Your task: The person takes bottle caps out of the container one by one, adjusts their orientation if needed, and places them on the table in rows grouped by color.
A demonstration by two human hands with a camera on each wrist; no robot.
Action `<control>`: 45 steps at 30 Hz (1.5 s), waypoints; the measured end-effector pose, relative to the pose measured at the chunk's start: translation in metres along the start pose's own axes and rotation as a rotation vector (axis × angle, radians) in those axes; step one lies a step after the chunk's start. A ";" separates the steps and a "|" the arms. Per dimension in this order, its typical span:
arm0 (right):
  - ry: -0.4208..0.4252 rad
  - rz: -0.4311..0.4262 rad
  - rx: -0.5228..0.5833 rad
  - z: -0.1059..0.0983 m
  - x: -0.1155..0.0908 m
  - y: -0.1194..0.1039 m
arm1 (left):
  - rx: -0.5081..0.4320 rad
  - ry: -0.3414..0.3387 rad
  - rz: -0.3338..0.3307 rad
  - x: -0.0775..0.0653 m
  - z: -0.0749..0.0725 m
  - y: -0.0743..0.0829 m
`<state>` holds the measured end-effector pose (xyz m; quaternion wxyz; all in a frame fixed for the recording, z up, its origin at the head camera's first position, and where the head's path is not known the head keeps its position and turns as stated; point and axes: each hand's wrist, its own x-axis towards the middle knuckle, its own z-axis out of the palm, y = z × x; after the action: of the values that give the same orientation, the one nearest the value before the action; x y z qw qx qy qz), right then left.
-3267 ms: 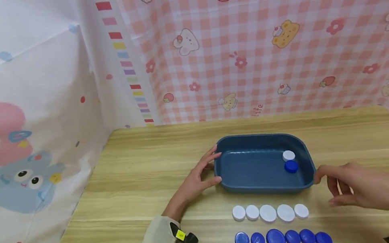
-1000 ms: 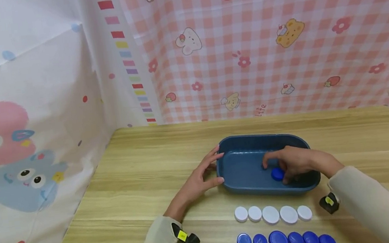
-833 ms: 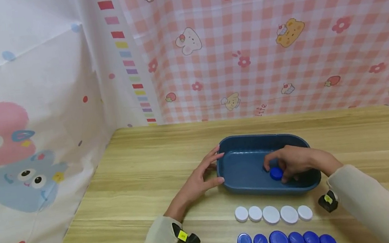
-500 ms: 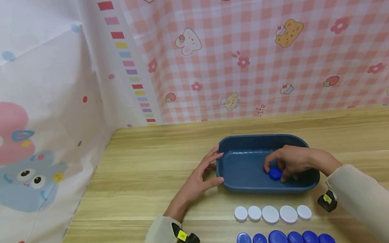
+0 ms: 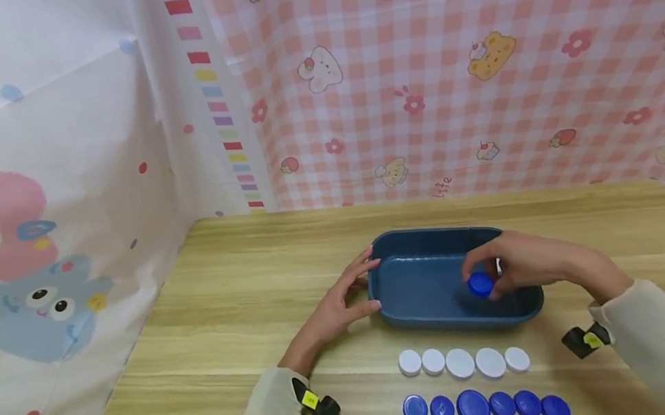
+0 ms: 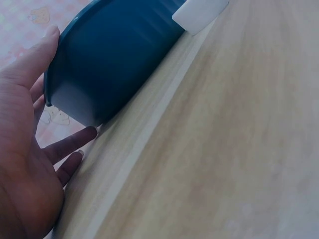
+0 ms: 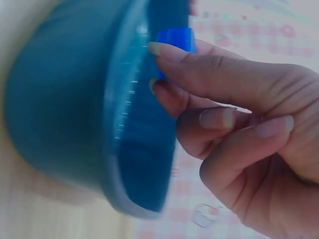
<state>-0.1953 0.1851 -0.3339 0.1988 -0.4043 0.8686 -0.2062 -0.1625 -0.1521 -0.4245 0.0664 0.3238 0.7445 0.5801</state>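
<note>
Between thumb and fingertips, my right hand (image 5: 522, 260) pinches a blue bottle cap (image 5: 481, 284) above the floor of the dark blue plastic basin (image 5: 423, 286). The right wrist view shows the same blue cap (image 7: 175, 40) at the fingertips, with the other fingers curled below it. A sliver of a white cap (image 5: 498, 266) shows behind that hand; most of it is hidden. My left hand (image 5: 341, 303) rests at the basin's left end, fingers spread and fairly straight, thumb and fingertips touching the rim. In the left wrist view, the left thumb (image 6: 37, 57) lies along the basin's edge.
In front of the basin, a row of several white caps (image 5: 459, 363) lies on the wooden table (image 5: 244, 301). Nearer still is a row of several blue caps (image 5: 473, 408). A pink checked cloth (image 5: 417, 86) hangs behind the table, and a white printed cloth (image 5: 84, 162) hangs at the left.
My right hand came from beside the basin into it and took hold of the blue cap. In the last half second it has lifted the cap slightly and moved right. The left hand stays put.
</note>
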 end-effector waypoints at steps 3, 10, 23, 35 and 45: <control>0.024 0.015 0.006 -0.002 -0.017 -0.006 | -0.002 0.001 0.007 0.000 0.000 0.001; 0.100 -0.002 0.031 0.014 -0.063 -0.011 | 0.013 0.016 0.040 0.001 0.002 -0.017; 0.130 -0.041 0.121 0.080 -0.113 0.011 | 0.004 0.012 0.039 0.001 0.001 -0.002; -0.102 0.391 0.436 0.107 -0.129 0.014 | 0.001 0.009 0.043 0.001 0.001 -0.003; -0.123 0.238 0.498 0.115 -0.138 0.016 | -0.005 0.013 0.046 0.001 0.001 -0.002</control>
<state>-0.0645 0.2799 -0.4135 0.3670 -0.2501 0.8189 -0.3636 -0.1635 -0.1512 -0.4268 0.0491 0.3367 0.7358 0.5855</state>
